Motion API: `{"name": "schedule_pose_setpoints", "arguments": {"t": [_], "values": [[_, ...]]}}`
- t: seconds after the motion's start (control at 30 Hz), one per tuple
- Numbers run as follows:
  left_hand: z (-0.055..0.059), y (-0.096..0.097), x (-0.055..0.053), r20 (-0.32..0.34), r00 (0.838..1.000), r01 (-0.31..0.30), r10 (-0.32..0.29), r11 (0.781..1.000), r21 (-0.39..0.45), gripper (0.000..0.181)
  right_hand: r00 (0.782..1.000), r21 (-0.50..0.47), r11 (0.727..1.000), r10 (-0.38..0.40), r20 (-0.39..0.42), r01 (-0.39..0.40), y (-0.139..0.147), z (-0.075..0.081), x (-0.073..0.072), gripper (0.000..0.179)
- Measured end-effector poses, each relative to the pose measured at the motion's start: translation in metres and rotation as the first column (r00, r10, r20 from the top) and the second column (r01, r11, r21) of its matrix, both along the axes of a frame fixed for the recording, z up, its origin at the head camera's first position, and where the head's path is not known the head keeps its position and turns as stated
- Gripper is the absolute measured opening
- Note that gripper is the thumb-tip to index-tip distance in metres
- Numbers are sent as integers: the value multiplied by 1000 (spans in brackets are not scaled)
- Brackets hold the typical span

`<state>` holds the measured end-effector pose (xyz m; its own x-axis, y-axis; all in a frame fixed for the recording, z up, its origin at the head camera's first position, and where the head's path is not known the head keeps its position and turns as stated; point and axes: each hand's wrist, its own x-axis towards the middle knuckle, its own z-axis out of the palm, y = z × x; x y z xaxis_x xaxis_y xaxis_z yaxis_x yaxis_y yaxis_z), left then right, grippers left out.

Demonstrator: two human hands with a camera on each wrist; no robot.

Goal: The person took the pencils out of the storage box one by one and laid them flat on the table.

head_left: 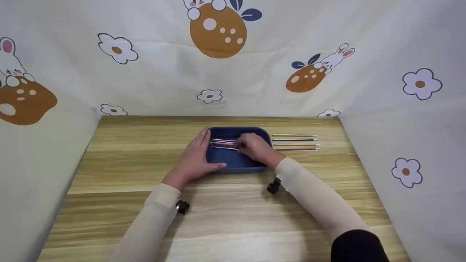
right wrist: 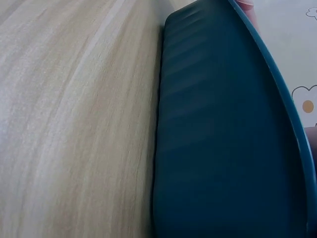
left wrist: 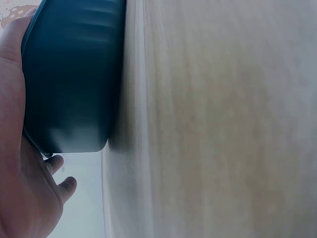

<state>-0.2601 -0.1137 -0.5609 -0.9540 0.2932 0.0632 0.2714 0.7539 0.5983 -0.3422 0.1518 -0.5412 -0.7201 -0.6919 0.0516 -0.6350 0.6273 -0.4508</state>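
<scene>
A dark blue plastic box (head_left: pixel 238 169) sits on the table. My left hand (head_left: pixel 193 157) rests against its left end, the fingers straight along the end wall and the thumb lying on the front rim. In the left wrist view, fingertips (left wrist: pixel 67 188) show past the box's wall (left wrist: pixel 74 89). Inside the box, several pencils (head_left: pixel 222 143) lie side by side, purple, gold and blue. My right hand (head_left: pixel 255 147) reaches in over the right front corner, with its curled fingers pinching at the right part of these pencils. Its fingertips are hidden behind the rim in the right wrist view.
To the right of the box, several pencils (head_left: pixel 295 135) with white eraser ends lie in a row on the wooden table (head_left: pixel 233 218). A patterned cloth (head_left: pixel 156 80) hangs behind and at both sides. Small black cameras (head_left: pixel 183 207) are strapped at both wrists.
</scene>
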Motion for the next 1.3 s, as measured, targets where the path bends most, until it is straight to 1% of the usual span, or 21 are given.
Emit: {"name": "schedule_pose_setpoints", "arguments": {"t": [0.2, 0.37, 0.47, 0.6, 0.77, 0.93, 1.03, 1.3], "values": [[-1, 0, 0, -2, 1000, -1, 1, 1000, -6, 138, 1000, 10, 1000, 2, 8, -2, 0, -1, 0, 16], [-1, 0, 0, -9, 1000, 0, 0, 1000, -10, 139, 1000, -7, 1000, 18, 0, -18, 2, 0, 0, 18], [0, 0, 1, -7, 1000, 2, -2, 1000, -16, 139, 1000, -26, 999, 24, 15, -24, 3, 3, 1, 18], [1, -1, 1, 1, 1000, 0, 0, 1000, -16, 141, 998, -49, 999, 27, 54, -24, 4, 9, 1, 17], [1, -1, 1, -2, 1000, -3, 3, 1000, 0, 140, 995, -79, 996, 58, 79, -52, 7, 16, 2, 19], [2, 0, 1, -7, 1000, 1, -1, 1000, 13, 138, 992, -115, 988, 113, 53, -106, 14, 21, 4, 20], [2, 0, 1, -11, 1000, 6, -6, 1000, 20, 136, 991, -132, 984, 128, 36, -123, 18, 24, 4, 21], [1, 0, 0, -3, 1000, 0, 0, 1000, 5, 139, 988, -166, 977, 146, 59, -134, 29, 28, 6, 22]]}}
